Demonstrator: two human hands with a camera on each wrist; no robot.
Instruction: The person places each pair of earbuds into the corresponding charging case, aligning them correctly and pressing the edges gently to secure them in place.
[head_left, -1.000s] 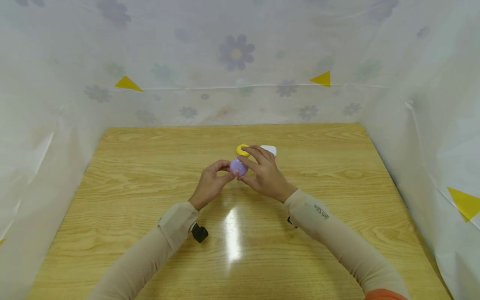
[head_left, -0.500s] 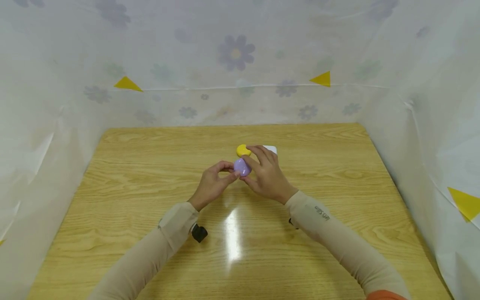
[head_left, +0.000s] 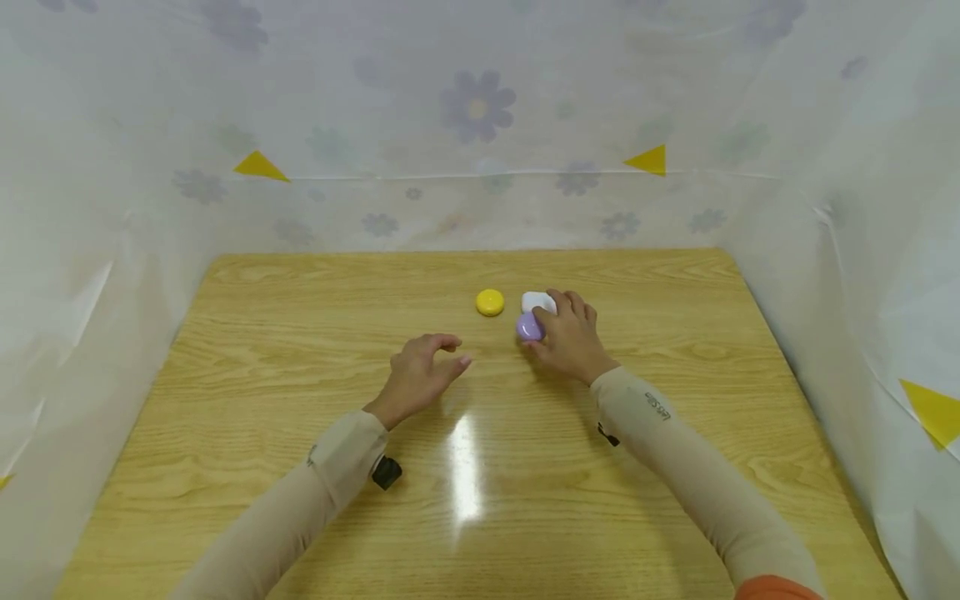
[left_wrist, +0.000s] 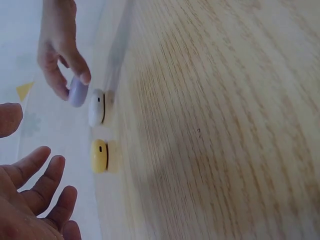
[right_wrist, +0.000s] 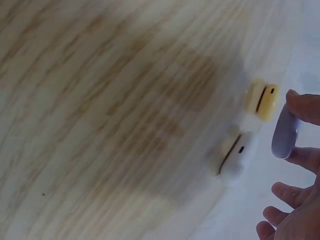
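My right hand (head_left: 570, 337) pinches a small glossy purple rounded case (head_left: 528, 327) between thumb and fingers, its other fingers spread. In the right wrist view the purple case (right_wrist: 286, 132) is held up off the wood, near a white rounded case (right_wrist: 239, 159). The white case (head_left: 537, 301) lies on the table just behind it, partly covered by the right fingers. A yellow round case (head_left: 490, 302) sits to its left; the left wrist view shows a dark slot in the side of the yellow case (left_wrist: 99, 156). My left hand (head_left: 420, 373) holds nothing, thumb and fingers apart.
The wooden table (head_left: 300, 333) fills the front of the view. White flowered sheeting (head_left: 390, 100) encloses it at the back and both sides, with yellow triangles (head_left: 647, 161) stuck on. Black wrist straps (head_left: 387, 472) show at the sleeves.
Both hands were on the purple case together. My left hand has let go and drawn back slightly left, while my right hand has carried the case right, in front of the white one.
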